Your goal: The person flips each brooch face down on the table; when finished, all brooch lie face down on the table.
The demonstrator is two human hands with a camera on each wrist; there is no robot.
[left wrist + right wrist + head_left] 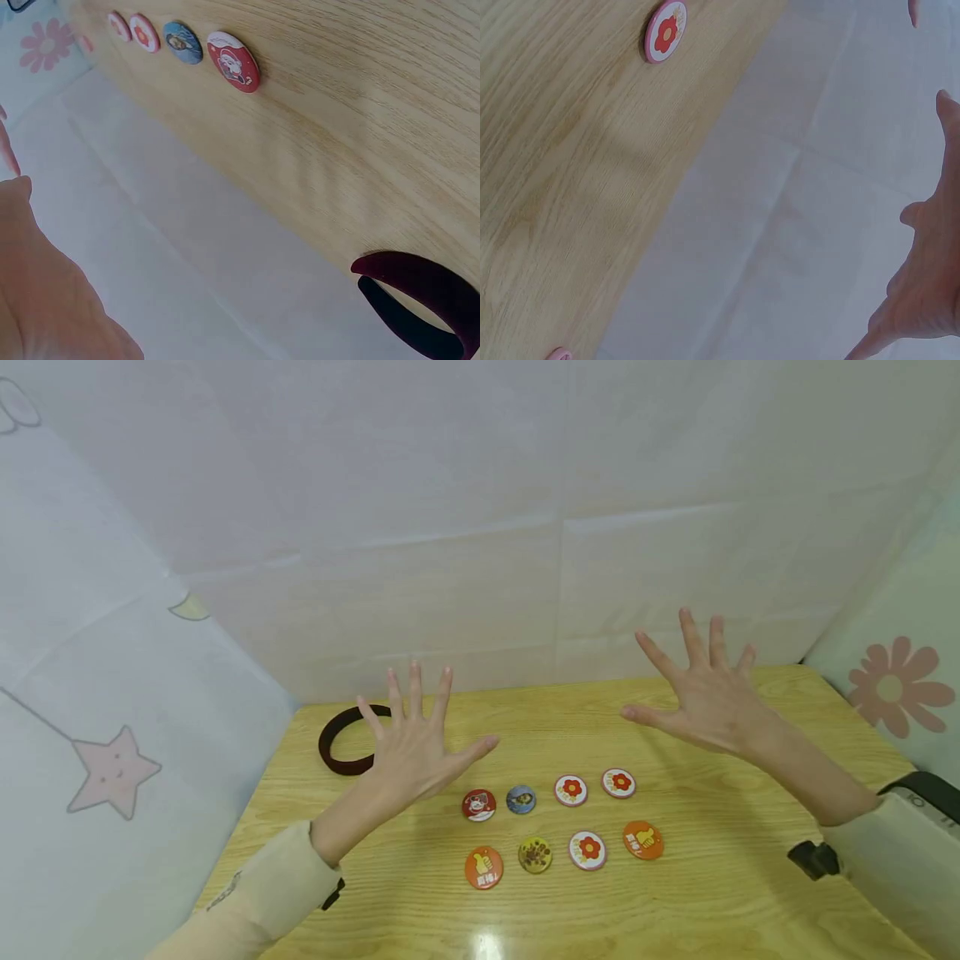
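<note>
Both hands are held up above the table with fingers spread, holding nothing. My left hand (411, 756) hovers at the left, in front of part of a dark maroon headband (330, 744). Beneath and right of it lie round badges in two rows. The back row has a red cartoon badge (478, 805), a blue portrait badge (521, 799) and two white badges with red flowers (572, 790). In front are an orange thumbs-up badge (483, 867), a yellow badge (535, 854), another flower badge (587, 850) and a second orange badge (643, 840). My right hand (716, 706) is raised beyond the badges' right end.
The wooden table (420, 914) meets a pale cloth backdrop (450, 568) at its far edge. Side cloths carry a printed star (114, 772) and a printed flower (900, 687). A small pink object (559, 354) is cut off at the right wrist view's bottom edge.
</note>
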